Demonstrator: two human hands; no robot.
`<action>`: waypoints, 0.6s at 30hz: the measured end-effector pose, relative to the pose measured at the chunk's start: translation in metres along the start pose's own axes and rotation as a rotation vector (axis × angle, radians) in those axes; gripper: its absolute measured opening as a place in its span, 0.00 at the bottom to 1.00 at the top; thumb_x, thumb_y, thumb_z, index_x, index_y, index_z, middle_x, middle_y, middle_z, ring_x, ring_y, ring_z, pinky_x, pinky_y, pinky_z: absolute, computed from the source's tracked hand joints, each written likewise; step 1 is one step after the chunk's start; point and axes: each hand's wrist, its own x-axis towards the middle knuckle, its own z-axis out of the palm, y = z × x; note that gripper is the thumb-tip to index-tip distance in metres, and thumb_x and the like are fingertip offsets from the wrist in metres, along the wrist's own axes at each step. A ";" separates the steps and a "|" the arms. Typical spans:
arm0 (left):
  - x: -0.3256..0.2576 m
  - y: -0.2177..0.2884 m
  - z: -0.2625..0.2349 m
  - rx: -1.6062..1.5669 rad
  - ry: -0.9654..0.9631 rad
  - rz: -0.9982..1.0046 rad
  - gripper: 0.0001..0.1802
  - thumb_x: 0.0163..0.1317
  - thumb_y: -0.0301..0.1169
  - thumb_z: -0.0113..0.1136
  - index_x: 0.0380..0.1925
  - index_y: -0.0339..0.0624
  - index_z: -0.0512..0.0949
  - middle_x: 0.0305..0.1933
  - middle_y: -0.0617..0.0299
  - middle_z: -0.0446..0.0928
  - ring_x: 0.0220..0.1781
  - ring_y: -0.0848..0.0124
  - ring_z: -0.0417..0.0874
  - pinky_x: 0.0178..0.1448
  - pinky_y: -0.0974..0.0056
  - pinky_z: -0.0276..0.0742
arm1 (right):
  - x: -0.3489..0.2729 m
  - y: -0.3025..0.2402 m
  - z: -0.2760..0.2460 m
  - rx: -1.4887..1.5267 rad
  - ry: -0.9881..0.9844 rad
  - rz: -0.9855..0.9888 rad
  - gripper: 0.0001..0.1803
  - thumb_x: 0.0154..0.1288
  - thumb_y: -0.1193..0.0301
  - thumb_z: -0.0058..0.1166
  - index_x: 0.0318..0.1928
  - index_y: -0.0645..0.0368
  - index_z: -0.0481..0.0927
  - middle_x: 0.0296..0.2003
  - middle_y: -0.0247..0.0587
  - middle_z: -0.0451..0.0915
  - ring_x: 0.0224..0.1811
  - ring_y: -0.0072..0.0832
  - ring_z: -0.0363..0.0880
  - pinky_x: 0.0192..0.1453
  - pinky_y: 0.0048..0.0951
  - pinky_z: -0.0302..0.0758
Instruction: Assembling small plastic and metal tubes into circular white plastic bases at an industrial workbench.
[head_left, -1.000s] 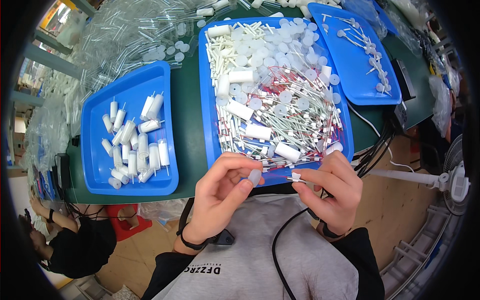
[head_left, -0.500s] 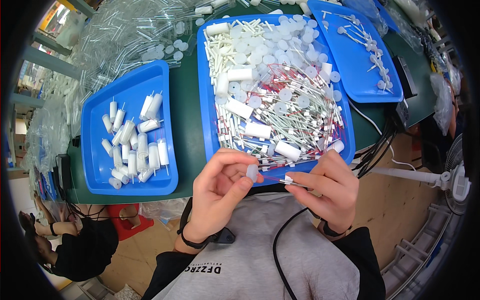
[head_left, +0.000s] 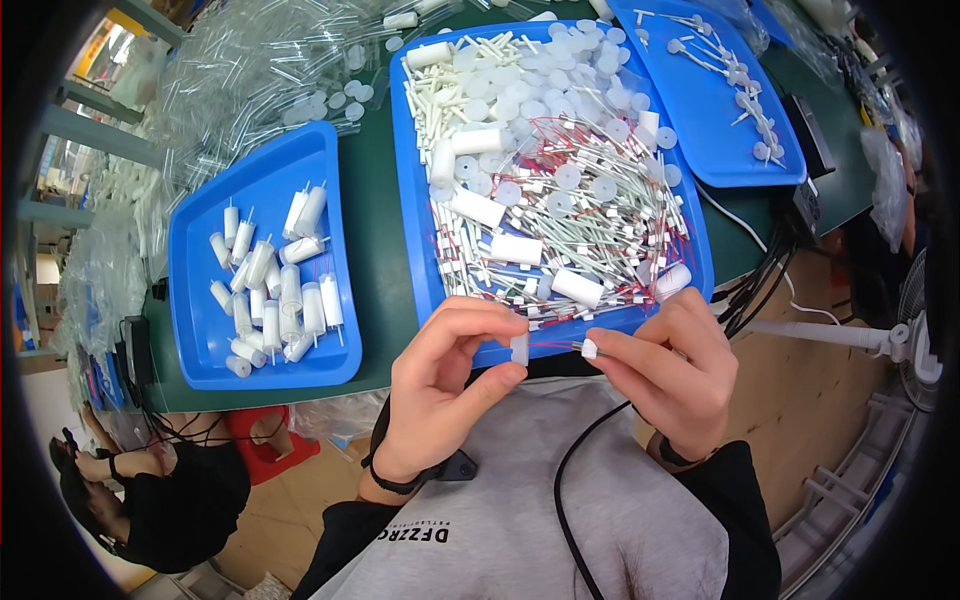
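Between the thumb and fingertips of my left hand is a translucent white disc, seen nearly edge-on. My right hand pinches a small white connector, and thin red and grey wires run from it toward the disc. Whether the wires pass through the disc is too small to tell. Both hands are over the near edge of a big blue tray. In it lie loose discs, white sticks, wired white connectors and several white cylinders.
A blue tray of white cylinders with pins stands at left. Another blue tray at far right holds discs on stems. Clear plastic tubes are heaped at the back left. Black cables hang off the right side; a person sits at lower left.
The disc has turned from face-on to nearly edge-on. My right hand has shifted slightly right, and its fingers now grip the connector's end, leaving more wire showing between the hands.
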 end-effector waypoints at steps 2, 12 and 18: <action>-0.001 -0.001 -0.002 -0.002 -0.035 0.015 0.20 0.55 0.12 0.61 0.49 0.29 0.73 0.53 0.52 0.70 0.56 0.66 0.73 0.62 0.63 0.70 | -0.001 -0.002 -0.001 -0.019 0.001 0.007 0.21 0.33 0.79 0.70 0.36 0.57 0.87 0.21 0.29 0.69 0.25 0.28 0.66 0.27 0.28 0.60; -0.001 0.004 0.002 0.042 -0.043 0.005 0.18 0.54 0.12 0.62 0.47 0.29 0.76 0.52 0.51 0.72 0.54 0.65 0.74 0.57 0.63 0.72 | -0.002 -0.003 -0.002 -0.026 -0.009 -0.095 0.18 0.37 0.78 0.65 0.36 0.60 0.85 0.22 0.30 0.71 0.25 0.27 0.66 0.28 0.27 0.60; -0.002 0.006 0.005 0.050 -0.085 0.003 0.17 0.53 0.13 0.64 0.45 0.29 0.77 0.51 0.51 0.74 0.52 0.65 0.77 0.55 0.63 0.74 | -0.002 -0.003 0.007 0.035 -0.037 -0.161 0.16 0.43 0.77 0.69 0.37 0.64 0.82 0.24 0.32 0.73 0.25 0.28 0.68 0.27 0.28 0.61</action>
